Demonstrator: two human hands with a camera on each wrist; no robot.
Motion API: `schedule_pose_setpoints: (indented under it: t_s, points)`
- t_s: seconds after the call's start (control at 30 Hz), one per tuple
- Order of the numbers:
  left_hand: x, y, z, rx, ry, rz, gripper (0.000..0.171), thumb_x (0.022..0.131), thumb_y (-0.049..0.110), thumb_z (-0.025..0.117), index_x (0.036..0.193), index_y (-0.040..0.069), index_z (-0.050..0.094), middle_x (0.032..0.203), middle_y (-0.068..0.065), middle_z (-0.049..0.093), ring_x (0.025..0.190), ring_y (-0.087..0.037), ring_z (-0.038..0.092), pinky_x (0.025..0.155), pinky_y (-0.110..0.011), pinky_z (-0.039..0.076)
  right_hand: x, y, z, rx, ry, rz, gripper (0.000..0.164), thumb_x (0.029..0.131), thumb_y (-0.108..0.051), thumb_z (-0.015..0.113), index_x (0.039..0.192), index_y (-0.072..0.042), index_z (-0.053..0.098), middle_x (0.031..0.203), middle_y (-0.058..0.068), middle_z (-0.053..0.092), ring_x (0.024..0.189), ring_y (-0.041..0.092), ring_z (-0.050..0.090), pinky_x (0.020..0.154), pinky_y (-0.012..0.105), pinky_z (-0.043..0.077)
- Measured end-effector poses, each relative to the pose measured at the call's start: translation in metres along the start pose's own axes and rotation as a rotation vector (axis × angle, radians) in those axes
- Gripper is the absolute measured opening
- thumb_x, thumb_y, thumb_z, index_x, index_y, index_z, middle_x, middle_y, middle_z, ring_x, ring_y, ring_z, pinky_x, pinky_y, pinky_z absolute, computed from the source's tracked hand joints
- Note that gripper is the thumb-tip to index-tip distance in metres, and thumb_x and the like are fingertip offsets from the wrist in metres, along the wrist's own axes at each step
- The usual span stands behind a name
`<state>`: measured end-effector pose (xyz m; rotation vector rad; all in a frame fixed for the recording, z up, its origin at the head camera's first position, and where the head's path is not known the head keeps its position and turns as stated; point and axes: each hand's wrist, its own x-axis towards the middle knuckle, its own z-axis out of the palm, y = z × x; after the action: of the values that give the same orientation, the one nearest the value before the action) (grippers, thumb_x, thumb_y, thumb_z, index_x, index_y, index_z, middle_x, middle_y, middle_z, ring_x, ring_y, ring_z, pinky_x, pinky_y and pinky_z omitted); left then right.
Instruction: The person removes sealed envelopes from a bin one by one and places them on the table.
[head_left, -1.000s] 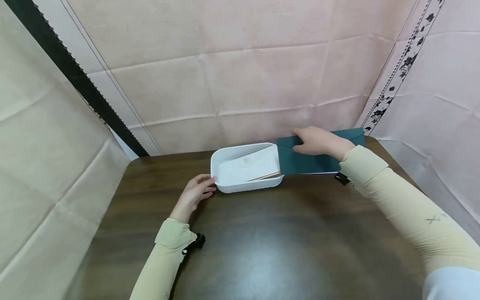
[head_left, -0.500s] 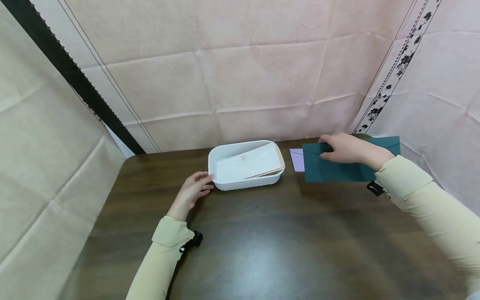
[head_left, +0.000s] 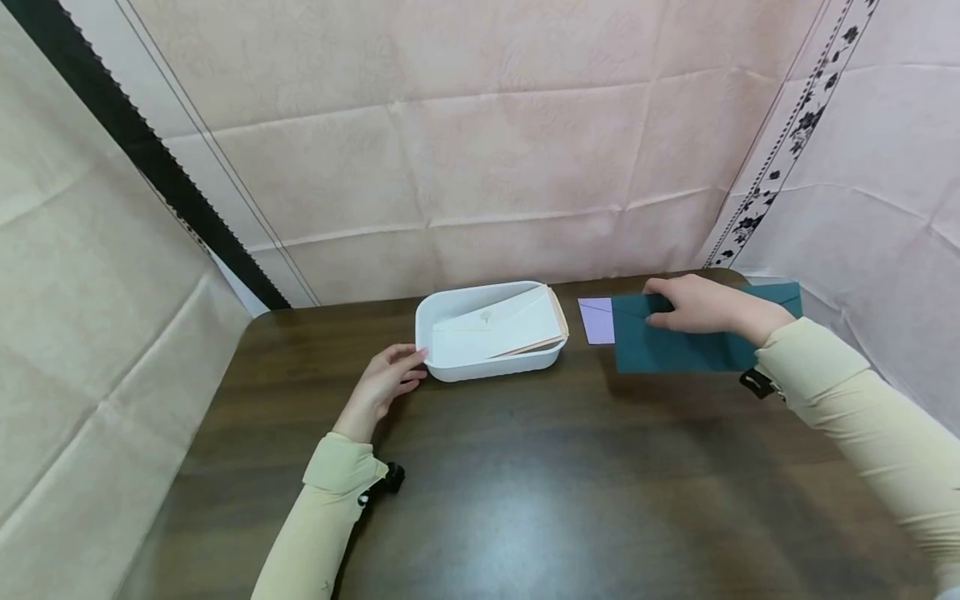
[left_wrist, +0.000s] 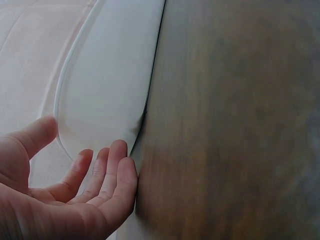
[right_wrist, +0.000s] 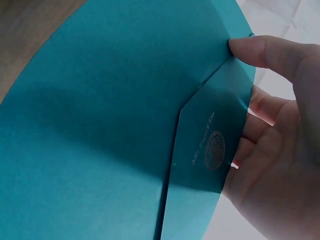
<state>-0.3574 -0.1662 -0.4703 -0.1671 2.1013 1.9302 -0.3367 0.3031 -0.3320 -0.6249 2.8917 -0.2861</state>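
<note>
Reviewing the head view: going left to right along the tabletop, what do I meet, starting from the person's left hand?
Left hand, white rounded-rectangular plastic tray, lilac paper envelope (partly hidden), dark teal rectangular paper envelope.

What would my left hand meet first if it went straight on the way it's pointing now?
Probably the white, rounded, plastic-looking tray, at its left end; your left hand has its fingers right up against it, though exact contact is unclear.
</note>
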Motion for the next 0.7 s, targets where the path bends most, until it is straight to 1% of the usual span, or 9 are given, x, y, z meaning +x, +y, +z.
schedule_pose_setpoints:
  t_s: [0.2,0.37,0.47,0.57,0.7]
  points:
    - [0.001,0.000,-0.001,0.001,0.000,-0.005,0.058,0.098,0.031,0.069,0.143,0.002,0.046,0.134,-0.016,0.054,0.116,-0.032,0.062,0.103,-0.043,0.048,-0.001,0.013,0.013,0.029,-0.022,0.001,0.041,0.097,-0.022,0.068,0.128,0.001,0.057,0.112,0.015,0.067,0.092,0.027,0.062,0.084,0.057,0.052]
    - [0.001,0.000,-0.001,-0.003,-0.002,-0.008,0.058,0.098,0.031,0.068,0.143,0.002,0.046,0.134,-0.017,0.054,0.117,-0.033,0.061,0.103,-0.044,0.048,-0.002,0.024,0.027,0.057,-0.055,0.004,0.040,0.096,-0.024,0.069,0.127,0.000,0.059,0.111,0.011,0.067,0.094,0.026,0.060,0.086,0.057,0.051]
    - [0.002,0.001,-0.001,-0.003,-0.004,-0.006,0.058,0.098,0.031,0.068,0.143,0.002,0.046,0.134,-0.017,0.054,0.117,-0.033,0.061,0.103,-0.044,0.048,-0.005,0.031,0.034,0.085,-0.085,-0.007,0.043,0.096,-0.024,0.069,0.129,0.001,0.058,0.116,0.014,0.066,0.100,0.029,0.061,0.089,0.060,0.049]
    - [0.002,0.001,-0.001,0.000,-0.003,-0.005,0.059,0.098,0.031,0.069,0.143,0.002,0.046,0.134,-0.017,0.054,0.117,-0.032,0.062,0.103,-0.044,0.048,-0.007,0.038,0.041,0.120,-0.114,-0.010,0.044,0.095,-0.026,0.070,0.129,0.000,0.059,0.119,0.015,0.065,0.102,0.029,0.061,0.091,0.062,0.048]
    - [0.004,0.000,-0.001,-0.001,-0.008,-0.008,0.060,0.097,0.032,0.069,0.144,0.002,0.045,0.135,-0.018,0.054,0.118,-0.033,0.061,0.104,-0.044,0.047,-0.007,0.045,0.049,0.151,-0.138,0.004,0.040,0.094,-0.027,0.071,0.126,-0.004,0.061,0.117,0.013,0.065,0.099,0.028,0.058,0.089,0.061,0.049]
